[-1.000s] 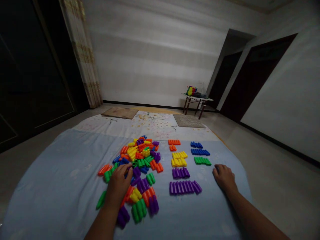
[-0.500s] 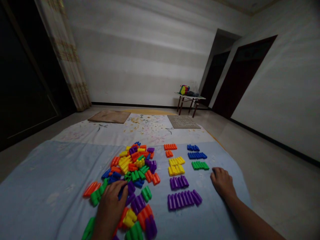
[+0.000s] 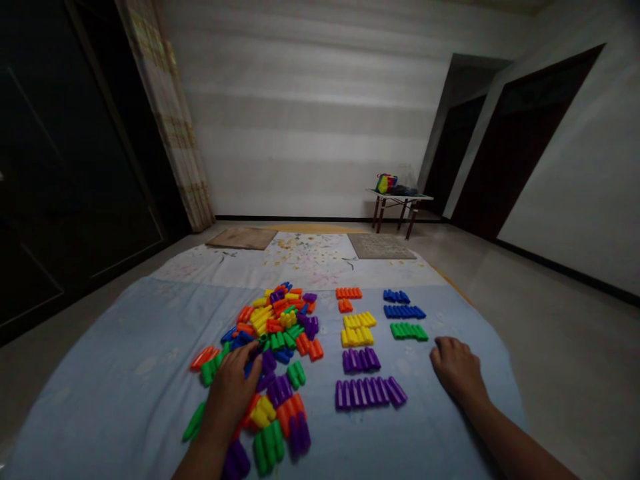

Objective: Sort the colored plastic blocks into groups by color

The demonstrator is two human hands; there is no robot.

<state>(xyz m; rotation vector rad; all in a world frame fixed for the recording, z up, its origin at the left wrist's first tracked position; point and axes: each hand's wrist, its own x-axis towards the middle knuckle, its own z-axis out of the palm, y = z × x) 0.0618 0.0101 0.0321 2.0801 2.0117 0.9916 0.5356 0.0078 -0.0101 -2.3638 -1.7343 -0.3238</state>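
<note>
My left hand (image 3: 234, 379) reaches into a mixed pile of ribbed plastic blocks (image 3: 277, 315) in orange, yellow, green, blue and purple. A blue block (image 3: 249, 369) shows between its thumb and bent fingers. My right hand (image 3: 457, 370) rests on the cloth with curled fingers, right of a green row (image 3: 409, 331); no block shows in it. Between the hands lie blocks grouped by colour: purple rows (image 3: 370, 393), yellow rows (image 3: 359, 328), orange rows (image 3: 349, 293) and blue rows (image 3: 405, 311).
A light blue cloth (image 3: 125, 347) lies under the blocks, with a floral white section (image 3: 310, 263) beyond it. A brown board (image 3: 243, 239) and a grey patterned board (image 3: 381, 246) lie at the far end. A small table (image 3: 400, 196) with bags stands by the wall.
The view has turned slightly left, so the scene has shifted right. My left hand stays over the same part of the pile. The right hand still rests beside the green row.
</note>
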